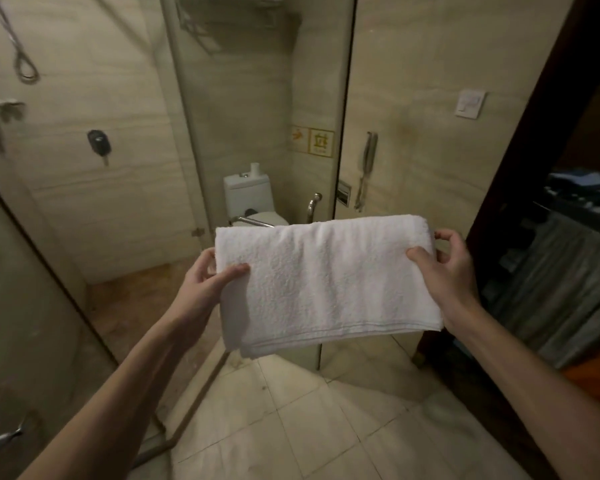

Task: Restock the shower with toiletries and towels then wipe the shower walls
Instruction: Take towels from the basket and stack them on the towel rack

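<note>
A folded white towel (326, 282) hangs in mid-air in front of me, held flat between both hands. My left hand (207, 282) pinches its left edge, thumb on top and fingers behind. My right hand (445, 261) pinches the right edge the same way. A metal towel rack (229, 15) is mounted high on the wall behind the glass. The beige shower wall (94, 109) with a black valve knob (99, 144) and a hose loop (25, 60) lies to the left.
Glass shower panels (184, 133) stand ahead and at the left, with a door handle (368, 168) on the right panel. A toilet (250, 199) and grab rail (312, 206) sit beyond. A dark door frame (520, 168) lines the right side.
</note>
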Available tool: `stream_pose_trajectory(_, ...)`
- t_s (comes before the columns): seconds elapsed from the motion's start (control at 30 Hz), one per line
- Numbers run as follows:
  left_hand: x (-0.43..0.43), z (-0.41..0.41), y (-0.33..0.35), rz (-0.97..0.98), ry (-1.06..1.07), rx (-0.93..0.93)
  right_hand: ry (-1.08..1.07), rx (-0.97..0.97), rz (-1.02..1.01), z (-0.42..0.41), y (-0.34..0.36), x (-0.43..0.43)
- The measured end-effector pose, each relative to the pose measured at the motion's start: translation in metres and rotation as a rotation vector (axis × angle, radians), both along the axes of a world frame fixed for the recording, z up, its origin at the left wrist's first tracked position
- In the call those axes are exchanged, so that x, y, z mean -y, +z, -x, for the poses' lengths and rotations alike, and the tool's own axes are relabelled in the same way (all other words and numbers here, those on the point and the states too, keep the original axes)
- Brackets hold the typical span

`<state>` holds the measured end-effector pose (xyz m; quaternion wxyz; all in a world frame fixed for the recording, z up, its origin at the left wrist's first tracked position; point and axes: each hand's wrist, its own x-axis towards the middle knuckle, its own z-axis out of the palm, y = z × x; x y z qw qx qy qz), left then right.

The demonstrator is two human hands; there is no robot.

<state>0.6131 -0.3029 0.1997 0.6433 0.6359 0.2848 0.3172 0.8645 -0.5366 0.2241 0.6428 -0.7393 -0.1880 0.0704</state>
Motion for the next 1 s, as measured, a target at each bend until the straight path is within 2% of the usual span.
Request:
stream_pose_trajectory(0.13,-0.009,-0.063,-0.002,-0.014,-0.072,-0.052,-0.063,-0.008,0.019,-0.052,-0.009,0.000)
stream_pose_trajectory(0.63,-0.125,-0.345,0.000,0.012,-0.301,-0.030,-0.212,0.023,-0.011,-0.286,-0.001,-0.062)
stream_pose_trajectory(0.87,-0.149,-0.468,-0.009,0.004,-0.277,-0.071,-0.251,-0.010,-0.007,-0.397,-0.018,-0.081)
stream_pose_trajectory(1.0,-0.165,-0.553,-0.016,-0.001,-0.181,-0.072,-0.211,-0.027,-0.032,-0.473,-0.031,-0.102)
